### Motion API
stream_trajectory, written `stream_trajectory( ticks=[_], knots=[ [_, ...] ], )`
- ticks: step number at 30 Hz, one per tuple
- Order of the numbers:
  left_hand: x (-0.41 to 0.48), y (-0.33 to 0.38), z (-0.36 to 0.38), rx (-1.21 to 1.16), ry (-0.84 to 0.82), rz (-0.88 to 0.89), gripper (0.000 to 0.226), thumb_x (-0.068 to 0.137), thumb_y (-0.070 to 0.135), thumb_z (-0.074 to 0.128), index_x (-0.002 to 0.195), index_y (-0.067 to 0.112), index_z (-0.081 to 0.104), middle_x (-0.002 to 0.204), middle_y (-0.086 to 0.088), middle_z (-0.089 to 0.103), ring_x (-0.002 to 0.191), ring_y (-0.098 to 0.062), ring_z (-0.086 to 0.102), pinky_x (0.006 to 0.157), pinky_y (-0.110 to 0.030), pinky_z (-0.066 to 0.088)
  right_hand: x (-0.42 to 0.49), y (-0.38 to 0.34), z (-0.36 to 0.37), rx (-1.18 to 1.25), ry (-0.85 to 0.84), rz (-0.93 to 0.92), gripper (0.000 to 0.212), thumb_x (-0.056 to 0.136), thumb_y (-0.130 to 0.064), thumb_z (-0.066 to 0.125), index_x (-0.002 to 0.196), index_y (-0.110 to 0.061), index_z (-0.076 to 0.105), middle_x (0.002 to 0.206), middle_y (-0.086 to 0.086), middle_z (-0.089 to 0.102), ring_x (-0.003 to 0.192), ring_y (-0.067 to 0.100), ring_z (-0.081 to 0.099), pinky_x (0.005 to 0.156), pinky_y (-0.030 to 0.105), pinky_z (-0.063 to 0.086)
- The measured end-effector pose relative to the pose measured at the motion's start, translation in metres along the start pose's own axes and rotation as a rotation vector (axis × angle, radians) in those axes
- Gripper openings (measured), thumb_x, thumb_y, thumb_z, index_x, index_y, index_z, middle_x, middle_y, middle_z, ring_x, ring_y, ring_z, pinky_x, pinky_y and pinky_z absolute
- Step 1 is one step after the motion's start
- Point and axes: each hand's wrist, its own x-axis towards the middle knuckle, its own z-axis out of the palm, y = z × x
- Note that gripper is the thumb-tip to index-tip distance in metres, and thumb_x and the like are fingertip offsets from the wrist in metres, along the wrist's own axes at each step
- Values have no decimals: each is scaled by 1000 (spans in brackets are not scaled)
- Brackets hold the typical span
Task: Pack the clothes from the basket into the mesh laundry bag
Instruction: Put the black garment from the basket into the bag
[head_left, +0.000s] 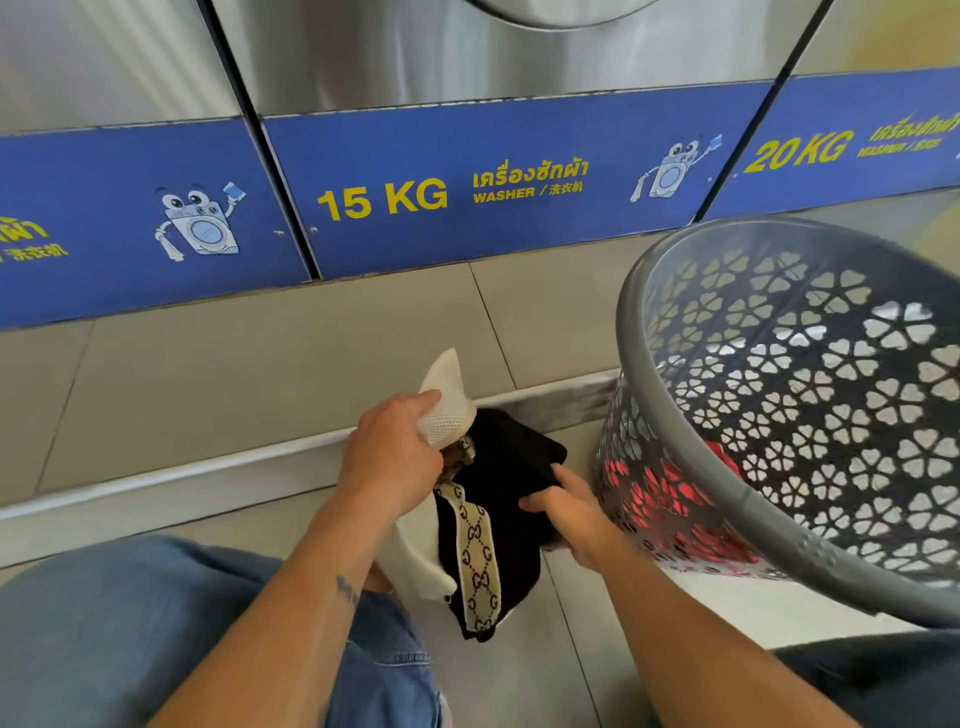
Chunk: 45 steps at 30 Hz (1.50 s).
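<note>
Two hands work close together: left hand (389, 454) grips the white mesh laundry bag (448, 410) by its mouth, right hand (569, 514) clutches a black garment (511, 462) partly in it. Tilted grey basket (627, 332) beside them holds red clothes (675, 501).

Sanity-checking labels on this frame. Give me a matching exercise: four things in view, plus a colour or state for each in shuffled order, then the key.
Column 1
1. left hand
2. right hand
3. basket
4. clothes in the basket

Column 2
A. grey, with flower-shaped holes
B. red
C. grips the white mesh laundry bag
D. holds the black garment

Pairs: 1-C, 2-D, 3-A, 4-B
</note>
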Motion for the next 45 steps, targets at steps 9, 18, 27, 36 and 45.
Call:
stream_trajectory(
  ticks=[9, 18, 27, 36, 45],
  knots=[
    [4, 2, -2, -138, 58, -65, 54, 91, 3, 47, 136, 30, 55, 145, -6, 49, 123, -29, 54, 105, -33, 43, -37, -54, 42, -81, 8, -511, 40, 79, 4, 62, 101, -29, 68, 89, -1, 74, 82, 12, 72, 69, 33, 62],
    [-15, -4, -23, -293, 19, 49, 57, 89, -4, 45, 124, 36, 65, 139, 5, 55, 69, 5, 49, 58, 2, 39, -34, -16, 91, -1091, -135, -631, 55, 84, -37, 40, 138, -30, 49, 134, 6, 63, 123, 38, 53, 105, 57, 38],
    [-37, -32, -34, -192, 46, -9, 49, 93, 1, 47, 131, 30, 61, 126, -2, 64, 40, -2, 49, 45, -15, 42, -58, -49, 93, -917, -207, -501, 49, 94, -26, 48, 142, -24, 50, 139, 9, 58, 127, 34, 53, 103, 43, 45],
    [-39, -29, -33, -112, 27, -17, 65, 84, 0, 51, 144, 23, 46, 148, 0, 45, 135, -20, 42, 103, -20, 30, -80, -21, 80, -1099, -231, -361, 122, 68, -48, 81, 157, -41, -3, 153, 10, 24, 139, 39, 33, 110, 52, 42],
    [-53, -22, -37, -186, -32, 79, 65, 85, -1, 52, 142, 29, 48, 147, 2, 47, 130, -19, 48, 107, -37, 43, -75, 17, 91, -1037, 106, -414, 85, 78, -26, 66, 150, -26, 22, 133, 16, 51, 113, 41, 58, 84, 44, 55]
  ],
)
